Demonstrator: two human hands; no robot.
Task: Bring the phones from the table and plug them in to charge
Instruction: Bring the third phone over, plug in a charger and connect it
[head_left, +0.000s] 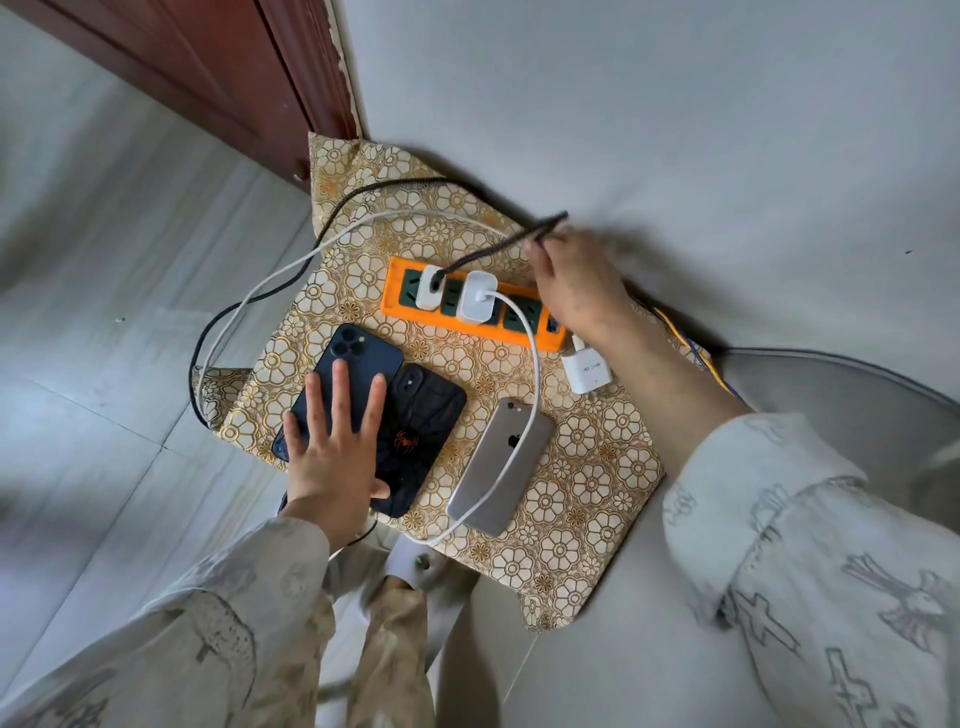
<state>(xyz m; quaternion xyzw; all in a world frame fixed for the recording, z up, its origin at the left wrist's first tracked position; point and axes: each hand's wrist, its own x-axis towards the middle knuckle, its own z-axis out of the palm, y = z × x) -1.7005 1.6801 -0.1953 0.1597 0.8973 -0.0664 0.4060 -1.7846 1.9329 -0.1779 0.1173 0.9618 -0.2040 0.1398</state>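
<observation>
Three phones lie face down on a flower-patterned cloth (587, 467). My left hand (332, 447) rests flat with spread fingers on the dark blue phone (358, 358) and the black phone with a red spider (426, 415). A silver phone (498, 467) lies to their right with a white cable (535, 374) across it, running from a white charger (478, 296) in the orange power strip (467, 304). My right hand (576, 280) pinches a dark braided cable (498, 249) that comes from a second white charger (431, 286) in the strip.
A loose white charger (587, 369) lies beside the strip's right end. The cloth covers a small stand against the pale wall, with a dark wooden door frame (291, 73) at the back left. Both cables loop off the stand's left side over the tiled floor.
</observation>
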